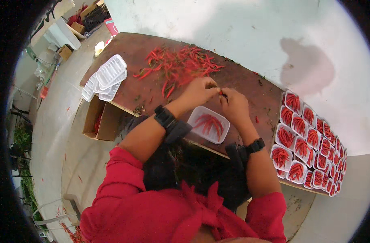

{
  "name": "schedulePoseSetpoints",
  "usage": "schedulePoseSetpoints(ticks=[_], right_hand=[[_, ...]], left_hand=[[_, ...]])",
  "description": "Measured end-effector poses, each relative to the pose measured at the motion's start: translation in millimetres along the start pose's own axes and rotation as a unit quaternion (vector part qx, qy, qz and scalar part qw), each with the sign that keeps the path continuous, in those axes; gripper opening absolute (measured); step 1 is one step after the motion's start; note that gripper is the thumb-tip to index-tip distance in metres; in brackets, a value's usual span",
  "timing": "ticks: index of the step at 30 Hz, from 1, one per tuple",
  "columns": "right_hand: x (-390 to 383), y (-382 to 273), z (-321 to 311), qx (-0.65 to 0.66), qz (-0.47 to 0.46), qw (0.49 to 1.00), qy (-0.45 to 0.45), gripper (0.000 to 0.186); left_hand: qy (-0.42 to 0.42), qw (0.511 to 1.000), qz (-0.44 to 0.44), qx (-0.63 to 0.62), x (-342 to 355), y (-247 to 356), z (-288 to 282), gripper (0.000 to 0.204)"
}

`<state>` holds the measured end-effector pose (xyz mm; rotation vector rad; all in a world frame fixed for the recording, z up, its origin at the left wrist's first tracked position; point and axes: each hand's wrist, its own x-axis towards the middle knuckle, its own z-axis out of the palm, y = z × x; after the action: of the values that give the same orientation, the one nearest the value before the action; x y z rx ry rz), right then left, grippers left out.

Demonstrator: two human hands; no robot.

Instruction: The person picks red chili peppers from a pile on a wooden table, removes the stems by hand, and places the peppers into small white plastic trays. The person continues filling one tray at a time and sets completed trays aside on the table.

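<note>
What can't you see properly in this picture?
All in the head view:
Small red thing at the fingertips: mostly hidden by the left hand and right hand.
Pile of red peppers: blurred in part, close to the left hand.
Cardboard box: the table covers part of it.
Filled trays: the farthest ones look too small to count their peppers.

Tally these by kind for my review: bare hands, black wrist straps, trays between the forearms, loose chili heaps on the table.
Bare hands, left hand and right hand: 2
Black wrist straps: 2
White tray between the forearms: 1
Loose red chili heap: 1
Total: 6
</note>
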<state>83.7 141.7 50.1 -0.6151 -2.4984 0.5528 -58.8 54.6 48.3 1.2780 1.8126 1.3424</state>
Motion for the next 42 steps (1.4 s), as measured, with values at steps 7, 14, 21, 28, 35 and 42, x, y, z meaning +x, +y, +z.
schedulePoseSetpoints(ticks=[7,14,21,28,35,42], right_hand=[[-1,-8,11,-0.039,-0.015,0.999,0.013,0.014],[9,-16,2,-0.078,0.041,0.996,0.017,0.019],[12,6,-9,0.050,0.115,0.991,-0.049,0.027],[2,34,-6,0.159,0.134,0.970,-0.123,0.030],[-1,25,-6,0.140,0.104,0.973,-0.154,0.031],[-2,22,-7,0.137,0.132,0.968,-0.162,0.031]], left_hand=[[0.037,0.999,-0.021,0.022,-6,-6,-4,0.024],[0.116,0.980,0.083,0.135,-5,-6,-6,0.019],[0.196,0.953,0.062,0.220,-4,-5,-16,0.027],[0.047,0.988,0.119,0.082,-6,-14,3,0.029],[-0.040,0.987,0.086,0.132,-2,-15,9,0.023],[-0.071,0.992,0.081,0.070,-6,-16,8,0.022]])
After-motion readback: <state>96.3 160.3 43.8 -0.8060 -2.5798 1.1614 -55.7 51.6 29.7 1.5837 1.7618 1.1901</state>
